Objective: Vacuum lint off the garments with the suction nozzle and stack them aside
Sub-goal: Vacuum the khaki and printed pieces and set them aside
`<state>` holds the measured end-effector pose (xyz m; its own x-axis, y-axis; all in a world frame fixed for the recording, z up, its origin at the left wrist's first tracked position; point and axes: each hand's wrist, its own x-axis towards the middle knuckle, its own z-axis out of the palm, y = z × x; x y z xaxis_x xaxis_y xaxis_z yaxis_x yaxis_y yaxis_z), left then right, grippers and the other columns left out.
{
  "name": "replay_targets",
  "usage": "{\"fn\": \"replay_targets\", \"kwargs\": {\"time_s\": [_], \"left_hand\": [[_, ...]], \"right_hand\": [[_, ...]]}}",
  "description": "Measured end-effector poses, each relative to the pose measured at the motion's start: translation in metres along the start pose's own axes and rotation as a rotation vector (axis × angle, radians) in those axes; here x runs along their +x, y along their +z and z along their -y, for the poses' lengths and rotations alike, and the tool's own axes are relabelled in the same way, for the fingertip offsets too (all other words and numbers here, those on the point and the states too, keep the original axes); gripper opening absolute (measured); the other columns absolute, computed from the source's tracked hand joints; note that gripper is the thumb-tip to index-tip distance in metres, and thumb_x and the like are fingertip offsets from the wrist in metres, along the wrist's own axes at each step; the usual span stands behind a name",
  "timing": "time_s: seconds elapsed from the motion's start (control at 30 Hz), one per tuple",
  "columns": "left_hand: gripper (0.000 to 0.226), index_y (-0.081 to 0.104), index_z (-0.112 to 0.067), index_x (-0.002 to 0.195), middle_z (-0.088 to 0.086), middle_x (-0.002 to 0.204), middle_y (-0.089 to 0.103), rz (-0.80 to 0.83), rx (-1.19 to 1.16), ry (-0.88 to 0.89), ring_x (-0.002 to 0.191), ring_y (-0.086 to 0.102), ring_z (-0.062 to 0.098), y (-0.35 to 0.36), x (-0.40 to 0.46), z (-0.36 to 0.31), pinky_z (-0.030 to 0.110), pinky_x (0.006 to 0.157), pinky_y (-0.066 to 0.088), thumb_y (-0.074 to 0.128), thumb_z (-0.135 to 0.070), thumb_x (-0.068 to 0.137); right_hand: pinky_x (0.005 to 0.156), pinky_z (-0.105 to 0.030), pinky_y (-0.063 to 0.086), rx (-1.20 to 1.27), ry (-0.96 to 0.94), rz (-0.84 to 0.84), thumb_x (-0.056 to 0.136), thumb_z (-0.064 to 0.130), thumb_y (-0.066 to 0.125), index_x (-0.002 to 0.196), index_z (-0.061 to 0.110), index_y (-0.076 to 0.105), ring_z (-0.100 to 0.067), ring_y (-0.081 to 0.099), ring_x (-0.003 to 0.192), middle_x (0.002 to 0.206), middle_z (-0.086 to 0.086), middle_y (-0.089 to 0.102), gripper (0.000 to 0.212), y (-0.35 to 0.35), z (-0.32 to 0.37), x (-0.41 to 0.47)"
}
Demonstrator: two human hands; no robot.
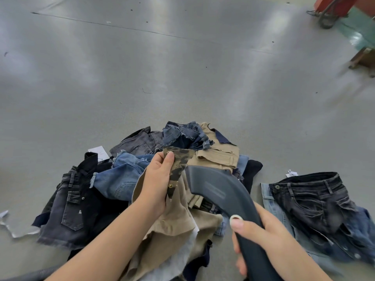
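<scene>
While the left hand (157, 182) pinches a camouflage flap (178, 166) of the khaki garment (174, 218) over the clothes pile (125, 175) on the floor (182, 78), the right hand (261, 238) grips the suction nozzle (215, 189) beside it.

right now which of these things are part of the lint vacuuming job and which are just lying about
Part of the job:
dark grey plastic suction nozzle, gripped by the right hand
tan garment with camouflage flap, held by the left hand
heap of denim shorts
dark jeans set aside

Lying about:
white paper tag
red metal frame
</scene>
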<state>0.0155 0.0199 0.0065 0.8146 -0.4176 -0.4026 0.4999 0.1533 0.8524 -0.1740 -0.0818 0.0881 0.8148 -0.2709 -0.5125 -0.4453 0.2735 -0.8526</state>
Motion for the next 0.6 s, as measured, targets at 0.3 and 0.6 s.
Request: {"fn": "replay_targets", "kwargs": {"time_s": [0.3,0.6], "left_hand": [[0.015,0.059,-0.018,0.09,0.005,0.08,0.072,0.043,0.053,0.016,0.066,0.065,0.016,0.001,-0.001,0.0,0.032,0.063,0.052,0.049,-0.025,0.099],[0.014,0.058,-0.018,0.09,-0.006,0.067,0.069,-0.035,0.019,0.016,0.055,0.06,0.006,-0.002,0.003,-0.006,0.027,0.054,0.047,0.05,-0.025,0.099]], "right_hand": [[0.049,-0.028,0.047,-0.052,0.008,0.075,0.066,0.038,0.071,0.095,0.042,0.065,-0.027,0.057,0.05,0.064,-0.016,0.061,0.029,0.006,-0.003,0.004],[0.067,-0.02,0.049,-0.182,-0.046,0.116,0.06,0.049,0.068,0.109,0.045,0.061,-0.015,0.066,0.071,0.078,-0.012,0.069,0.049,0.006,-0.01,0.003]]}}
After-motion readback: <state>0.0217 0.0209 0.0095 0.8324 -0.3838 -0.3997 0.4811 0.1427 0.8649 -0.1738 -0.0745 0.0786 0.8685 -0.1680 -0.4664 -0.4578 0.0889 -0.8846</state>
